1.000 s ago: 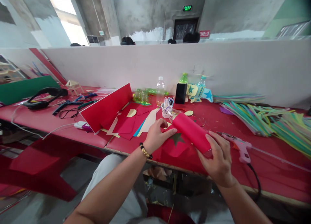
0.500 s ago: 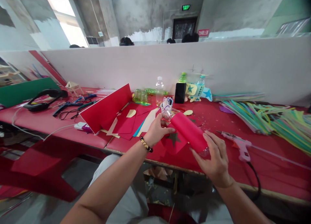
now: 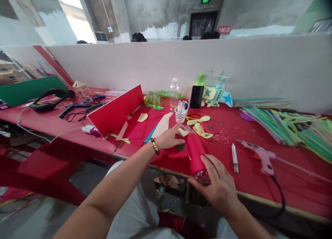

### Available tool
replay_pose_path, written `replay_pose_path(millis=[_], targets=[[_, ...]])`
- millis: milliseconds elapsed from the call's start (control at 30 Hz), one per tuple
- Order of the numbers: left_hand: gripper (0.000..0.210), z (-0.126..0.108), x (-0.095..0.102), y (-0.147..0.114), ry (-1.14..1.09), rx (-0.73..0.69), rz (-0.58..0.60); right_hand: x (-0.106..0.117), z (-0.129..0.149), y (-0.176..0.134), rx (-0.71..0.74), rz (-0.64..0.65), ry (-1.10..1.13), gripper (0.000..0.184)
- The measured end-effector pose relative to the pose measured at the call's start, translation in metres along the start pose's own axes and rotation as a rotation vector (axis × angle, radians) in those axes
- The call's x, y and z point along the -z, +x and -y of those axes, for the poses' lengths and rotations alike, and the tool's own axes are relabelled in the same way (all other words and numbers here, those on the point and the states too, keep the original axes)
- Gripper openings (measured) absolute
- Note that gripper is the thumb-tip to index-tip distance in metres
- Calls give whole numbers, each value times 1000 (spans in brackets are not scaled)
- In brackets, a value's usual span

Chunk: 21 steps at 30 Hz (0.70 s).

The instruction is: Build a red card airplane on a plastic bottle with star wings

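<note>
A clear plastic bottle wrapped in red paper [image 3: 195, 149] is tilted over the table's near side, its bare base toward me. My right hand [image 3: 219, 178] grips it near the base, thumb below and fingers along the right side. By the bottle's neck, my left hand [image 3: 171, 137] has its thumb and fingers apart; whether the fingertips touch the neck cannot be made out. Under the left hand lies red paper with a dark star [image 3: 180, 148] on it. Yellow paper cut-outs [image 3: 199, 128] with green stars lie just beyond the bottle.
A pink glue gun [image 3: 261, 156] and a white marker [image 3: 234, 158] lie to the right. Behind are a pen cup [image 3: 181, 112], a clear bottle [image 3: 174, 93] and a phone [image 3: 196, 97]. Thin coloured strips [image 3: 282, 125] spread far right; a red board [image 3: 116, 111] stands left.
The wrapped bottle has come down and left, turning to point more directly away from me. My left hand has loosened from its neck. The pen cup and marker have come into full view.
</note>
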<state>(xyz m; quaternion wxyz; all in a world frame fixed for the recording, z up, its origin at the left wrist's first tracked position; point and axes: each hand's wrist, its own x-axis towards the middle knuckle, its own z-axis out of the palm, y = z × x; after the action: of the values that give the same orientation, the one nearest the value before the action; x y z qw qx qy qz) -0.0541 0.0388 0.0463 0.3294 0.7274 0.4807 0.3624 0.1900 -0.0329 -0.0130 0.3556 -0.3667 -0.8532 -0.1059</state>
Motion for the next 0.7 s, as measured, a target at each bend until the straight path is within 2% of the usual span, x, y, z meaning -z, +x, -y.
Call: replay_pose_path(millis=[133,200,267,367,533,700], targets=[[36,-18,-19,-27,202,-71,-149,-5,6,-1,7,59,-58,73],[42,-29,-34,-49,284,-143,-124,-7,9,-1,15,53,-58,69],[49,-35,-49,-68,535,-258,-36,-8,10,-2,24,51,-47,64],[55,-33,-62,-85,681,-233,-29,-9,9,-3,22,68,-13,60],[72,-16,-61,-85,660,-215,49,-9,7,-4,17,85,17,65],[79,-6,-61,-84,568,-227,42,-9,7,-4,-5,91,33,67]])
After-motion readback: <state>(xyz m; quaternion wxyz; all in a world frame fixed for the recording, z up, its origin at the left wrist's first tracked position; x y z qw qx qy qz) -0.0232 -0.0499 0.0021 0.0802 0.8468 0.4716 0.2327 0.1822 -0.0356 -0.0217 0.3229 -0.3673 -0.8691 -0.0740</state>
